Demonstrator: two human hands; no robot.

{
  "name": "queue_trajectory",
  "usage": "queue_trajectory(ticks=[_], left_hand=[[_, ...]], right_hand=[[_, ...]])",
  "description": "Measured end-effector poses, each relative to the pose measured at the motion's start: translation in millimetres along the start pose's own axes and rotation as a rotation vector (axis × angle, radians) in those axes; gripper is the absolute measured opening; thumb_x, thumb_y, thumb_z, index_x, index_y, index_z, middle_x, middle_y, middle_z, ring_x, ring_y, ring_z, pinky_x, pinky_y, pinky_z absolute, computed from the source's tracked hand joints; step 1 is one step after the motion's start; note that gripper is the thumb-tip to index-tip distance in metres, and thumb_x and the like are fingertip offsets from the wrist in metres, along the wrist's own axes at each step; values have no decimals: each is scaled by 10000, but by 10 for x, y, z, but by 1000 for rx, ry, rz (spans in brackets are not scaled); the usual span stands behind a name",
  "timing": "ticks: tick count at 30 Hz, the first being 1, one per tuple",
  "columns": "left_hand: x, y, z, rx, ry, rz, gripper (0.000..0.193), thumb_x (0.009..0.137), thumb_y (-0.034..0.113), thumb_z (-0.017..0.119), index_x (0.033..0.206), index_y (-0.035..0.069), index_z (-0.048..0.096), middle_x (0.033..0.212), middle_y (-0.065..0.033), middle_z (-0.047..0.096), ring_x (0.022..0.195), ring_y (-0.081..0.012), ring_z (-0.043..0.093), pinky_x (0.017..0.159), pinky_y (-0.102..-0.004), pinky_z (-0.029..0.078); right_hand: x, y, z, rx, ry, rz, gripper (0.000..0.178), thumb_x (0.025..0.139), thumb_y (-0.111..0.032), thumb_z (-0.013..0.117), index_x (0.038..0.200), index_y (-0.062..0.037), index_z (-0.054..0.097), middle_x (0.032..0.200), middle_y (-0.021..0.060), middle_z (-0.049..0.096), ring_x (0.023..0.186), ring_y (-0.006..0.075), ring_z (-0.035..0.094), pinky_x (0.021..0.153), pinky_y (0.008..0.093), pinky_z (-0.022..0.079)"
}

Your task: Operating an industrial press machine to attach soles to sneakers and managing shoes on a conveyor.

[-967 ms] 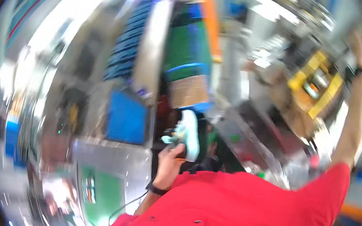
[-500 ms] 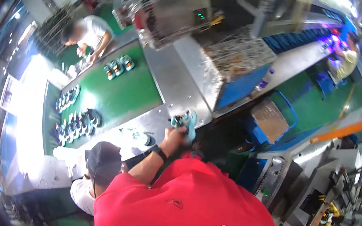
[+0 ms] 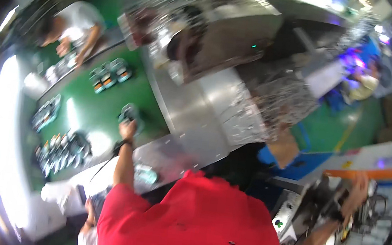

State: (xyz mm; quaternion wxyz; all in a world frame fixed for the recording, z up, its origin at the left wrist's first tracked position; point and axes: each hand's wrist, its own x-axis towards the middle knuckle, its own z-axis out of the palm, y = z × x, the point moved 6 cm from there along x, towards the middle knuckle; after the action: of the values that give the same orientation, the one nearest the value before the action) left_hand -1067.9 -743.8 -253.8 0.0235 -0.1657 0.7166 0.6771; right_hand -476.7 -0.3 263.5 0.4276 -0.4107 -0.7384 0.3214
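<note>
Out over the green work surface (image 3: 108, 127), my left hand (image 3: 128, 129) grips a teal and dark shoe (image 3: 131, 112) by its near end. Whether the shoe rests on the surface or hangs just above it, I cannot tell. Far to the right, my right hand (image 3: 357, 193) is raised beside a machine, close to the end of an orange bar (image 3: 369, 174). Motion smears its fingers, and nothing can be made out in them. A pale shoe (image 3: 145, 174) lies on the metal edge of the table, near my left forearm.
Several shoes (image 3: 62, 153) stand in a row at the near left, with more shoes (image 3: 110, 75) further back. A co-worker in white (image 3: 79, 24) works across the table, another person (image 3: 88, 236) is at my left. A foil-covered machine (image 3: 220, 38) stands ahead; a cardboard-topped cart (image 3: 284, 148) stands right.
My left hand has carried the shoe from the metal edge leftward over the green surface. My right hand has risen from the lower right toward the orange bar. The view has turned somewhat.
</note>
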Motion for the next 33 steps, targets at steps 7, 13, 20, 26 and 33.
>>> queue_trajectory(ticks=[7, 13, 20, 26, 33], left_hand=[[138, -632, 41, 750, 128, 15, 573, 917, 342, 604, 1273, -69, 425, 1159, -315, 584, 1018, -472, 593, 896, -494, 471], [-112, -344, 370, 674, 168, 16, 685, 963, 376, 534, 1418, -79, 299, 1353, -328, 452, 1237, -452, 466, 1030, -468, 398], [-253, -362, 255, 741, 191, -44, 671, 976, 351, 525, 1439, -66, 278, 1396, -300, 430, 1270, -431, 452, 1055, -445, 384], [-502, 247, 339, 647, 265, 27, 510, 939, 242, 599, 1372, 56, 404, 1272, -238, 529, 1155, -401, 529, 982, -451, 421], [-503, 280, 472, 760, 369, -151, 650, 871, 319, 681, 1362, 52, 349, 1184, -238, 576, 1037, -434, 601, 838, -511, 503]], right_hand=[[786, -2723, 2433, -310, -133, -627, 153, 883, -73, 674, 1006, 17, 666, 902, 46, 688, 831, 75, 622, 763, 247, 507], [1669, -3522, 3840, -478, -268, -787, 289, 821, -222, 710, 1004, 0, 692, 909, 137, 726, 842, 230, 706, 785, 324, 543], [2772, -3679, 5251, -783, -288, -691, 477, 830, -449, 634, 877, 15, 732, 735, 116, 704, 701, 199, 668, 693, 339, 508], [4092, -3461, 6017, -508, -492, -784, 573, 865, -562, 604, 964, -9, 715, 695, 55, 625, 596, 174, 555, 577, 314, 471], [4598, -3253, 6906, -522, -737, -271, 561, 932, -533, 539, 1243, -72, 607, 1029, 107, 656, 897, 227, 617, 819, 339, 488]])
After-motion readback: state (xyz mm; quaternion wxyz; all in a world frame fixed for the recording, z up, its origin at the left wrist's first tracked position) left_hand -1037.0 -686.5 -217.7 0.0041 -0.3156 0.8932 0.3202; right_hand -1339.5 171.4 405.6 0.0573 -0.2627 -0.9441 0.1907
